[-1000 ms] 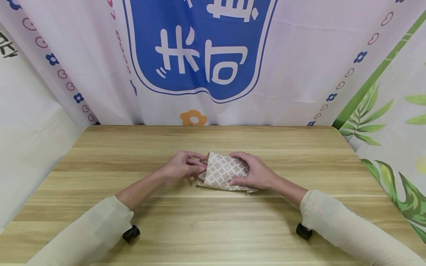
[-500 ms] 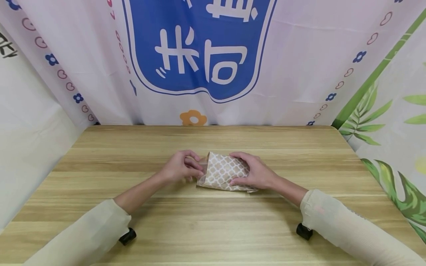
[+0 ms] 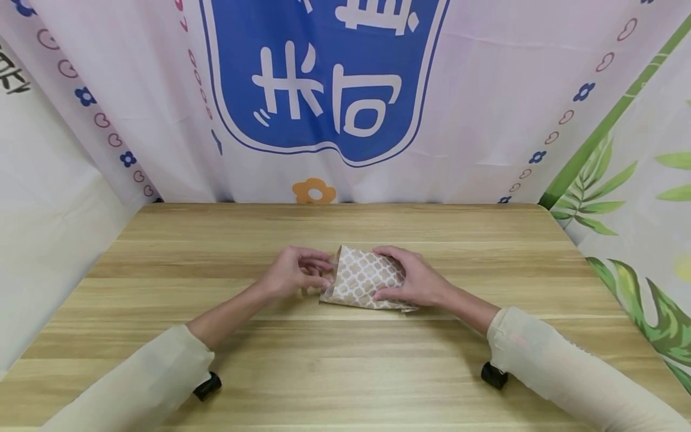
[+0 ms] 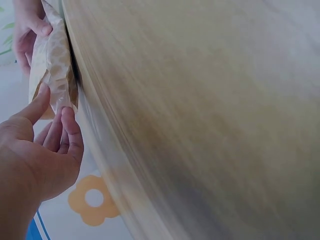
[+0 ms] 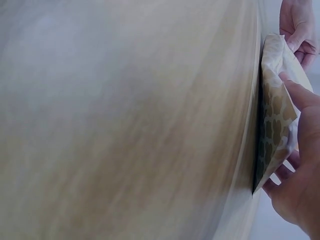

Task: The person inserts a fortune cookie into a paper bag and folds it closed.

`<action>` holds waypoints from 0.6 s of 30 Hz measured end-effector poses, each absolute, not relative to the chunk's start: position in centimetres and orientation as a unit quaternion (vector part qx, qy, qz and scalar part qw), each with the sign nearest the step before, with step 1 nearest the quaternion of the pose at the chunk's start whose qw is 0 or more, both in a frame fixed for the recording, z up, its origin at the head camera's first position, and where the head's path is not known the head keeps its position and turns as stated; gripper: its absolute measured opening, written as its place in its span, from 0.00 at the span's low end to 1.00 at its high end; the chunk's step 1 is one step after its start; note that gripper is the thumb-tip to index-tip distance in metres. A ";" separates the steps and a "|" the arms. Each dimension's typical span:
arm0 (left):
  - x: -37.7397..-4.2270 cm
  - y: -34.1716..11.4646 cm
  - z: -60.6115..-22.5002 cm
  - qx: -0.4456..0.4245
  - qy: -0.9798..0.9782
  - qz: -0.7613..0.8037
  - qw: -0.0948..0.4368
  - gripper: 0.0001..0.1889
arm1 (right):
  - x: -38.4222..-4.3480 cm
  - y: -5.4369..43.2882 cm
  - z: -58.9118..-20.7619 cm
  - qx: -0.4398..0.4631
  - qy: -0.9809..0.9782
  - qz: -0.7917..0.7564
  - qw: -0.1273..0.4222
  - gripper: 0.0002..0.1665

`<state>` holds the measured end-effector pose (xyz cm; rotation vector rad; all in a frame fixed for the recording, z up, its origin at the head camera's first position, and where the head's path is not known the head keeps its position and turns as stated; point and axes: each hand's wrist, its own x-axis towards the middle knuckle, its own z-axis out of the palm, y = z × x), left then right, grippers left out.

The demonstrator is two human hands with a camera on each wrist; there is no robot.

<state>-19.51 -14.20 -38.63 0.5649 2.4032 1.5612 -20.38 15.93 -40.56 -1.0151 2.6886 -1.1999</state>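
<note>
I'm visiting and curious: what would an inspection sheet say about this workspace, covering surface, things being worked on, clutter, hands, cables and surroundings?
Surface: wood-grain table.
Job's things: tan paper bag, white lattice print.
Clutter: nothing seen.
Hands: right hand holds the bag; left hand at its opposite end, grip unclear.
Cables: nothing seen.
Surroundings: white backdrop with blue emblem behind; leaf-printed sheet on the right.
</note>
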 end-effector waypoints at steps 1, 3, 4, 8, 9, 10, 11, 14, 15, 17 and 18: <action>-19.6 -14.2 -38.7 0.197 0.816 0.532 0.110 0.28 | -20.4 15.9 -40.6 -0.326 0.863 -0.386 0.014 0.53; -19.6 -14.1 -38.7 0.200 0.814 0.534 0.114 0.29 | -20.4 16.0 -40.6 -0.325 0.863 -0.386 0.014 0.53; -19.6 -14.1 -38.8 0.200 0.813 0.535 0.115 0.29 | -20.3 16.0 -40.6 -0.326 0.863 -0.387 0.013 0.53; -19.7 -13.8 -38.9 0.199 0.811 0.536 0.122 0.30 | -20.3 15.9 -40.7 -0.329 0.861 -0.388 0.010 0.52; -19.7 -13.8 -38.9 0.199 0.811 0.536 0.123 0.31 | -20.4 15.9 -40.7 -0.330 0.861 -0.387 0.009 0.52; -19.7 -13.7 -38.9 0.199 0.811 0.536 0.123 0.31 | -20.4 16.0 -40.7 -0.331 0.860 -0.388 0.009 0.52; -19.7 -13.7 -38.9 0.199 0.812 0.535 0.124 0.31 | -20.4 16.0 -40.7 -0.332 0.860 -0.388 0.009 0.52; -19.8 -13.5 -38.9 0.199 0.814 0.531 0.124 0.32 | -20.4 16.0 -40.6 -0.333 0.858 -0.390 0.011 0.52; -19.8 -13.4 -38.9 0.199 0.815 0.530 0.125 0.32 | -20.4 16.0 -40.6 -0.333 0.858 -0.391 0.011 0.52; -19.8 -13.2 -38.8 0.198 0.817 0.527 0.125 0.33 | -20.3 16.1 -40.5 -0.333 0.858 -0.391 0.012 0.52; -19.8 -13.2 -38.8 0.199 0.818 0.526 0.125 0.33 | -20.3 16.1 -40.5 -0.333 0.858 -0.390 0.012 0.52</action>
